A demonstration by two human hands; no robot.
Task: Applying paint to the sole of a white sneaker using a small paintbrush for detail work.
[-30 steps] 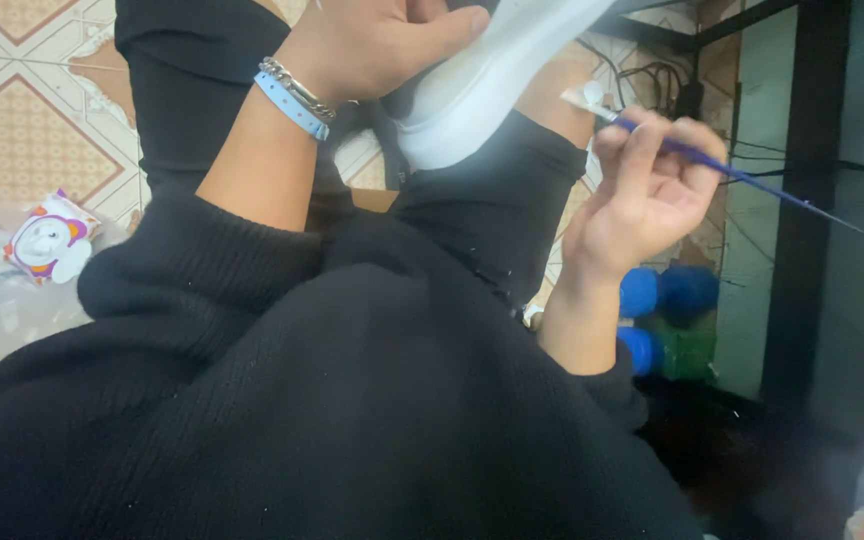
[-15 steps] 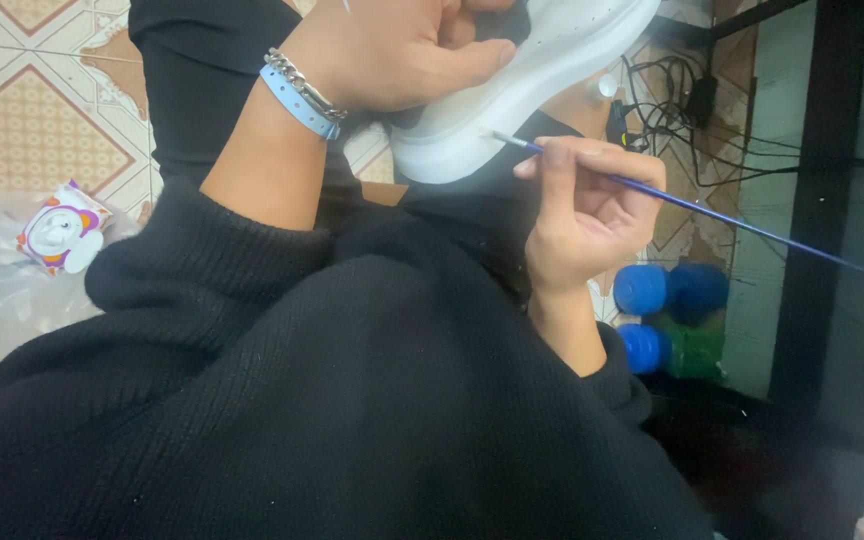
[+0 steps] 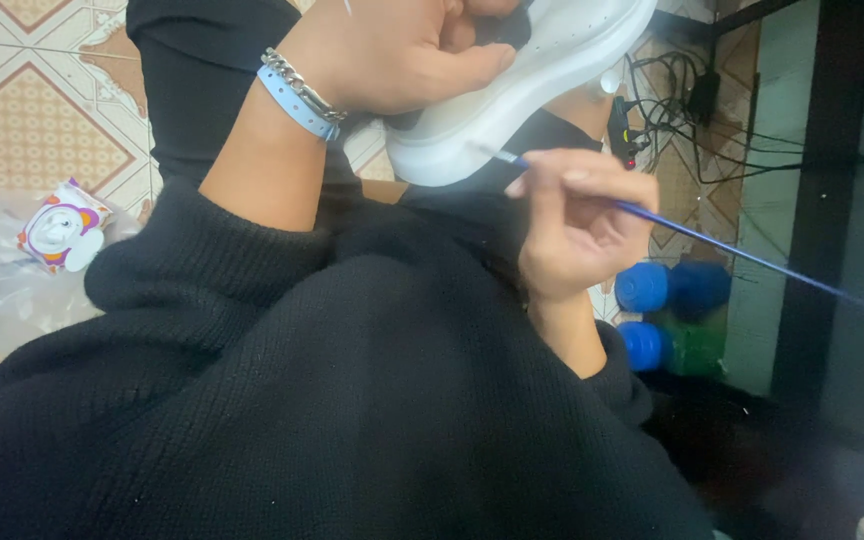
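The left hand [image 3: 402,55] is gripping a white shoe [image 3: 532,85] at the far edge of the view, fingers curled around its upper and the thumb pressing against the thick white sole, holding it tilted above the lap. On that wrist a light blue band [image 3: 295,103] is sitting just beside a silver chain bracelet [image 3: 302,80]. The right hand [image 3: 572,225] is pinching a thin blue paintbrush [image 3: 732,250] between thumb and fingers, its pale tip touching the sole's near edge while the long handle is running out to the right. Black knitted sleeves [image 3: 252,300] are filling the near part of the scene. On the tiled floor [image 3: 32,130] to the left a small colourful packet [image 3: 62,228] is lying on clear plastic; to the right, blue bottle caps [image 3: 642,288] are showing near tangled black cables [image 3: 672,100]
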